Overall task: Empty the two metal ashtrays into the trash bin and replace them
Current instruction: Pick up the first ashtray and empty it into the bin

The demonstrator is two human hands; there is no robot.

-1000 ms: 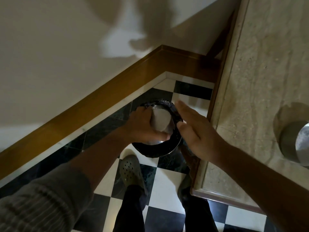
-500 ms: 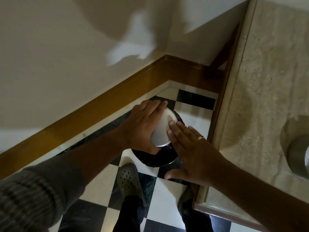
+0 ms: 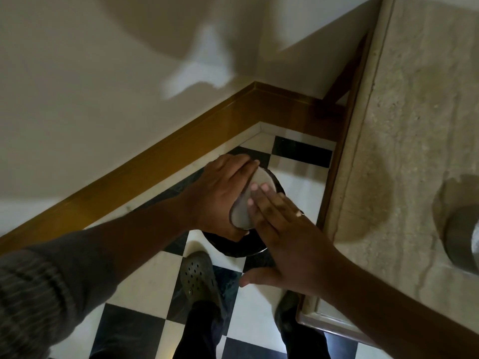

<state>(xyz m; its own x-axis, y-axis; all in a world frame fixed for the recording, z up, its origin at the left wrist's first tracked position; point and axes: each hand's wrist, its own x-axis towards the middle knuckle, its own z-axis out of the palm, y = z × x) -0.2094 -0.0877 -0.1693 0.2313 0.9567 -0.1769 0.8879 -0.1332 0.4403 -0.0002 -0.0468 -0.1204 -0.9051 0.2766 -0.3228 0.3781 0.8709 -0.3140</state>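
Head view: left hand (image 3: 220, 193) grips an overturned metal ashtray (image 3: 252, 200) above the dark trash bin (image 3: 241, 246) on the checkered floor. Right hand (image 3: 282, 237), flat and spread, presses fingertips (image 3: 255, 187) on its base. Second ashtray (image 3: 464, 239) sits on the worktop (image 3: 404, 125).

Pretty dim, murky shot here

Big soft shadows are falling across the wall (image 3: 77, 73), one bright patch is glowing mid-wall, lines are bending toward the edges, and the sleeve (image 3: 33, 294) is blurring.

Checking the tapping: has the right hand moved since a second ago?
Yes. The right hand has gone from beside the trash bin rim onto the upturned ashtray.
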